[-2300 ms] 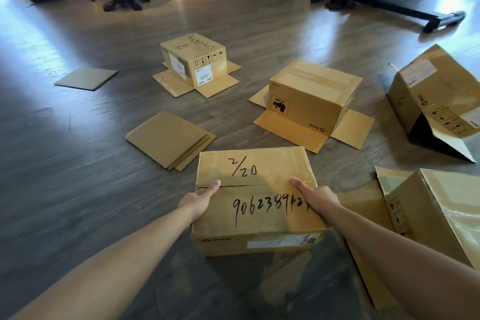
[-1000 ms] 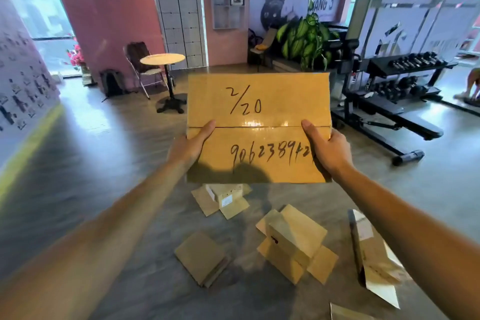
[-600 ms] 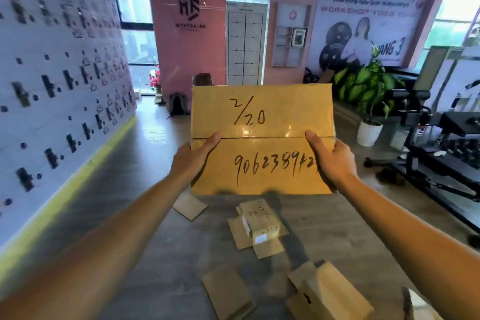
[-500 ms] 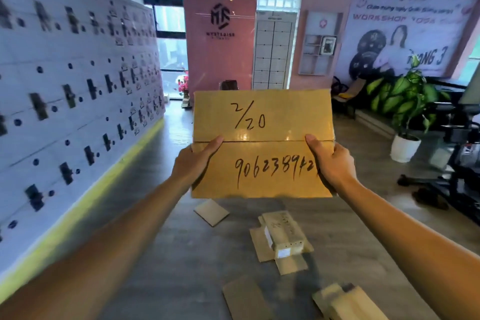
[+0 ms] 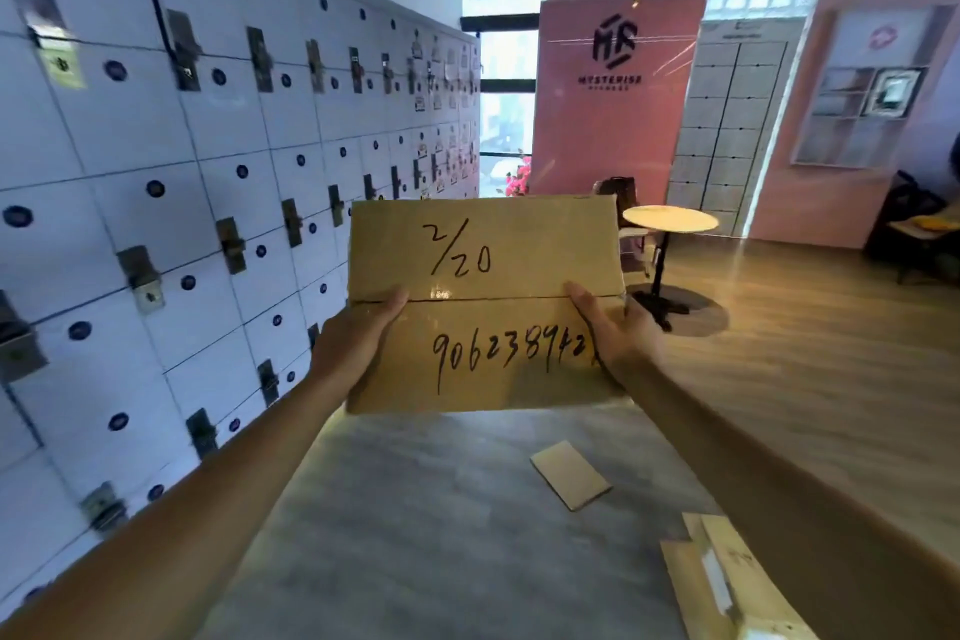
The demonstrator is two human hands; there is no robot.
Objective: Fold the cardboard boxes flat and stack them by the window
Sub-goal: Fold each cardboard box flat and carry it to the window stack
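A brown cardboard box with "2/20" and a long number handwritten on top is held up at chest height in front of me. My left hand grips its left side with the thumb laid over the top seam. My right hand grips the right side the same way. On the floor below lie a flattened cardboard piece and another box with spread flaps at the lower right. A window shows far ahead between the lockers and a pink wall.
A wall of white lockers runs along the left. A small round table on a black stand is ahead right, with a chair behind it. The grey and wooden floor stretches ahead.
I have lifted the box off the floor and turned left with it. The lockers now fill the left side and the boxes on the floor have slid to the lower right.
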